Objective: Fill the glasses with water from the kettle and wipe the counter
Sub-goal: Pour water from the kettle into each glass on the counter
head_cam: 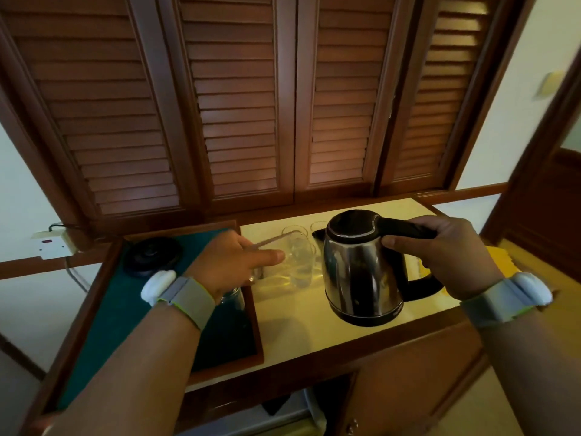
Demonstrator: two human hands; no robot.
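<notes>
**Kettle lifted in your right grip, glass tilted in your left**

Your right hand (452, 253) is clenched around the black handle of the steel kettle (361, 265), holding it clear of the cream desk (298, 335), with its spout pointing left toward your other hand. Your left hand (232, 262) is grasping a clear glass (295, 256), tilted, with its rim just beside the spout. Two more glasses (294, 231) stand behind it, further from you than either grip, and another glass (232, 298) sits below your left palm, at the edge of the green tray (132, 309). The kettle's round black base (151, 254) rests on that tray, to the left of your left grip and behind it. A yellow cloth (500, 254) lies on the desk beyond your right wrist, mostly hidden by the hand. Both wrists carry grey bands with white pods.
</notes>
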